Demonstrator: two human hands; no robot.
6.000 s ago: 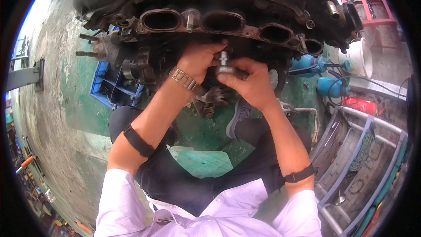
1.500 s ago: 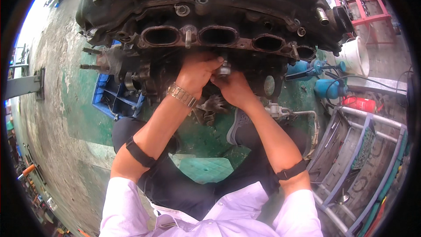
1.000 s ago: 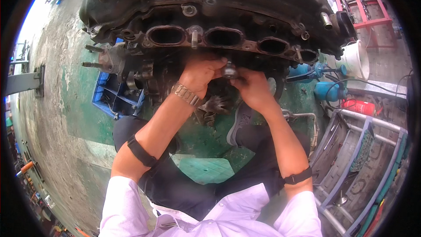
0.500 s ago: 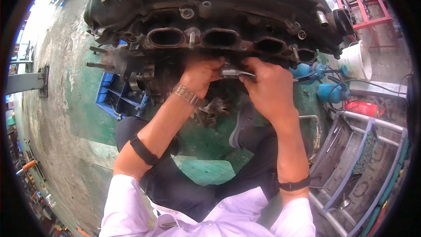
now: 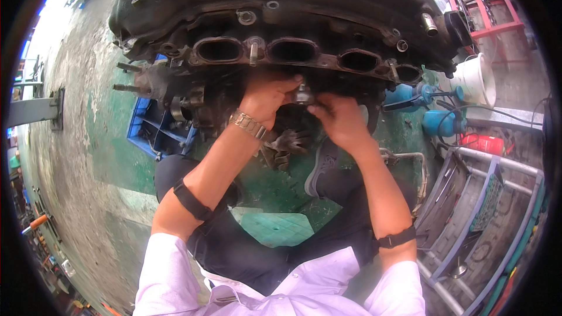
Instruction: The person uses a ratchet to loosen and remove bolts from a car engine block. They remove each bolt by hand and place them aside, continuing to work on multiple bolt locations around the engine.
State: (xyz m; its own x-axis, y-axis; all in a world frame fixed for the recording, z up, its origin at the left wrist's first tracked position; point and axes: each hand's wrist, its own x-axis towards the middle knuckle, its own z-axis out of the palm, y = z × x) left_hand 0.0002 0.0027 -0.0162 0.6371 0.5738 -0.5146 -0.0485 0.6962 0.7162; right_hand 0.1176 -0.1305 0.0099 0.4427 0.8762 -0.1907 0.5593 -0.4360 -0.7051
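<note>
A dark, greasy engine [image 5: 281, 11] spans the top of the view, its row of oval ports facing me. Just under the ports, a shiny metal ratchet wrench [image 5: 302, 96] shows only its rounded head and a short stem pointing up at the engine. My left hand [image 5: 266, 96], with a metal-link watch at the wrist, is closed beside that head with its fingers against it. On the other side my right hand [image 5: 341, 120] is closed with curled fingers close to the head; the wrench's handle is hidden there.
Below the engine lie dirty work gloves [image 5: 288, 141]. A blue divided tray [image 5: 140, 126] stands to the left. At right are a blue jack-like tool [image 5: 439, 123], a white bucket [image 5: 475, 85], a red cylinder [image 5: 483, 144] and a metal-framed rack [image 5: 468, 216]. My knees flank a green board [image 5: 275, 228].
My right hand has come down and slightly left, its fingers turning. The wrench's shiny body, which lay sideways between my hands, now shows its head with the stem upward. My left hand has barely moved.
</note>
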